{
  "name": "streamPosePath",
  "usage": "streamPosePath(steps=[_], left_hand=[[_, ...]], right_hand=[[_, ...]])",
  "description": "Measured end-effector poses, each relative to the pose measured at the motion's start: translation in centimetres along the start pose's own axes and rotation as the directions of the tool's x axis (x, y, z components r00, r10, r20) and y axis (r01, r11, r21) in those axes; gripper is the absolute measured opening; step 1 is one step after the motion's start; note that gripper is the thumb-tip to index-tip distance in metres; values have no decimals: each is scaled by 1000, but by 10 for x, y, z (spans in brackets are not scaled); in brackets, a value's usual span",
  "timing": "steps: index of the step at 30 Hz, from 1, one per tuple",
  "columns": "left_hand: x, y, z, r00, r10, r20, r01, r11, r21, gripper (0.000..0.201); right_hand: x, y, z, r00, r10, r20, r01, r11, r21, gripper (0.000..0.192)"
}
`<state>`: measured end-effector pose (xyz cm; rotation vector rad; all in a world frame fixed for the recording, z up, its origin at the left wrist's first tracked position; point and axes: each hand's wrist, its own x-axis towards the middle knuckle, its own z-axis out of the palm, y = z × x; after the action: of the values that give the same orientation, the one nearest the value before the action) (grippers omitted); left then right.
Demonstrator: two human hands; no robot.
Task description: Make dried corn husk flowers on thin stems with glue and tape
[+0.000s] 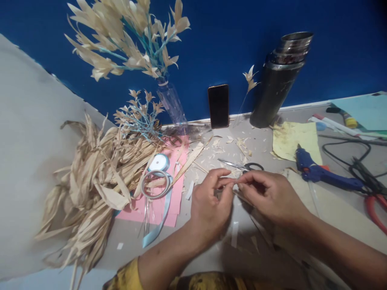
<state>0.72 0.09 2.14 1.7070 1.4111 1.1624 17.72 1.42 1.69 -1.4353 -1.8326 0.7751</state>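
Observation:
My left hand [210,205] and my right hand [270,195] meet at their fingertips over the grey table [211,257]. Together they pinch a small pale strip of dried husk [235,183], mostly hidden by the fingers. Just beyond the fingertips lie scissors [242,165] with black handles. To the left a big pile of dried corn husks [90,185] rests partly on pink paper [157,207], beside light blue ribbon spools [157,175]. Small husk scraps [234,233] lie under my hands.
Against the blue wall stand a bottle vase of husk flowers [171,100], a black phone [218,105] and a steel flask [279,78]. At the right are yellow paper [294,139], a blue glue gun [322,173], black cable [359,161], red-handled pliers [376,209] and markers [335,125].

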Motion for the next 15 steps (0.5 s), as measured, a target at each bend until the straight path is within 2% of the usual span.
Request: streamPosePath(steps=[3, 5, 9, 15], left_hand=[[-5, -5, 2, 967, 255, 7, -252, 952, 176, 26], [-7, -8, 3, 935, 355, 24, -347, 896, 276, 28], [-8, -10, 5, 918, 393, 56, -384, 845, 371, 32], [-9, -7, 5, 905, 418, 78, -414, 825, 385, 30]], right_hand=[[1, 2, -1, 1000, -27, 7, 27, 1000, -15, 19], [0, 4, 0, 998, -60, 1, 60, 997, -41, 19], [-1, 8, 3, 995, -101, -2, 100, 991, -87, 20], [-2, 9, 5, 991, -132, -31, 127, 985, -120, 18]])
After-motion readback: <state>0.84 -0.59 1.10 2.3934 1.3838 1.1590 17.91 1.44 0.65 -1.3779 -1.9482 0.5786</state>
